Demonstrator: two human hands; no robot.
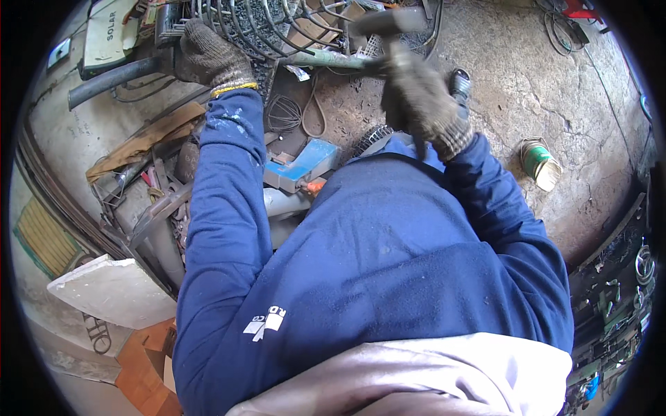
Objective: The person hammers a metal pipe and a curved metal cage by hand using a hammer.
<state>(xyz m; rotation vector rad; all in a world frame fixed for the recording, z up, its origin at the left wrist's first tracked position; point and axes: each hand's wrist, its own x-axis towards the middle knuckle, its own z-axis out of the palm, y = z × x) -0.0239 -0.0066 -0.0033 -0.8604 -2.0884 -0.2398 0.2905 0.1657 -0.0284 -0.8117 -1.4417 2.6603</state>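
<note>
My left hand [214, 57], in a grey knit work glove with a yellow cuff edge, is closed at the upper left around a dark metal bar [114, 80]. The bar sticks out to the left; its other end is hidden by the glove and clutter. Beside this hand is a rack of curved dark metal rods [267, 24] with small dark lumps behind it. My right hand [420, 100], gloved too and slightly blurred, is closed on a hammer. The hammer's dark head [388, 22] is raised above the hand, to the right of the rods.
A pale green metal bar [326, 58] runs below the rods. A blue-and-grey box [305, 165] and a wire whisk-like coil [284, 113] lie between my arms. A green-banded can [540, 163] lies on the concrete floor at right. Scrap metal and a white slab [111, 291] crowd the left.
</note>
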